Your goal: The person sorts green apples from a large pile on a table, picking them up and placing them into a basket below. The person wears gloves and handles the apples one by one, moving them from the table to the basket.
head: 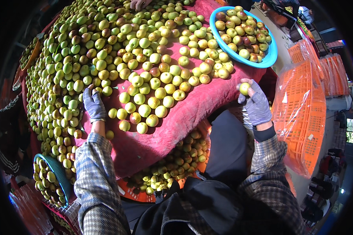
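Observation:
Green and reddish-brown jujubes (145,110) cover a pink quilted cloth (156,144) in front of me, thick on the left and sparse near the edge. My left hand (94,106), in a grey fingerless glove, reaches palm down to the edge of the thick pile, its fingertips beside several fruits. No fruit shows in it, though its underside is hidden. Off the cloth's right edge, my right hand (256,105), gloved alike, is raised. Its thumb and fingers pinch one yellow-green jujube (244,89).
A blue basket (270,55) of redder jujubes stands at upper right, a teal basket (58,173) at lower left. Under the cloth's near edge sits an orange basket (141,196) of fruit. Plastic-wrapped orange crates (300,114) stand right. Another person's hand (139,4) touches the far pile.

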The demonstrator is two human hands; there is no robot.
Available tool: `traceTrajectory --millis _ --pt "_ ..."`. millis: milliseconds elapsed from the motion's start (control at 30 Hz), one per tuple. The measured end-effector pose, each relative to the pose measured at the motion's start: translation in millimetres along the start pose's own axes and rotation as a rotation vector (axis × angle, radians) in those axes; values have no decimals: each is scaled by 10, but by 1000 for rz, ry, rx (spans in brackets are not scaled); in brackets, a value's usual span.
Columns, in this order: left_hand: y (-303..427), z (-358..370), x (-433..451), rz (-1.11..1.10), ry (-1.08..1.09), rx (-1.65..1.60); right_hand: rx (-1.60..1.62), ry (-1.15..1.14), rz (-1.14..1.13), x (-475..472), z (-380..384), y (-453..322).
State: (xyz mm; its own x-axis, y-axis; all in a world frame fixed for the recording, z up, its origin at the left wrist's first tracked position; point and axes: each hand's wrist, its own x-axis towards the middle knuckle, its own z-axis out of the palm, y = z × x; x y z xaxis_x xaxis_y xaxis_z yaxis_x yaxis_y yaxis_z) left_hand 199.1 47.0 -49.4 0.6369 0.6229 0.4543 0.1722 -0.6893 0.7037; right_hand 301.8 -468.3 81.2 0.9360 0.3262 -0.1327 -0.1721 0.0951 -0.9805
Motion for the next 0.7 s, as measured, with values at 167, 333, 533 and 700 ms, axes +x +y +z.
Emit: traceTrajectory --millis 167,333,533,700 --pt "33 2 -5 -30 -16 -27 -159 450 92 -212 -778 266" --pt "78 4 -13 -34 -27 -34 -1566 495 133 -475 -1377 560" --pt "83 -62 -4 -43 -20 -7 -1270 144 -421 -115 -224 63" --pt "45 -30 3 -52 -28 -32 -1467 175 -163 815 128 213"
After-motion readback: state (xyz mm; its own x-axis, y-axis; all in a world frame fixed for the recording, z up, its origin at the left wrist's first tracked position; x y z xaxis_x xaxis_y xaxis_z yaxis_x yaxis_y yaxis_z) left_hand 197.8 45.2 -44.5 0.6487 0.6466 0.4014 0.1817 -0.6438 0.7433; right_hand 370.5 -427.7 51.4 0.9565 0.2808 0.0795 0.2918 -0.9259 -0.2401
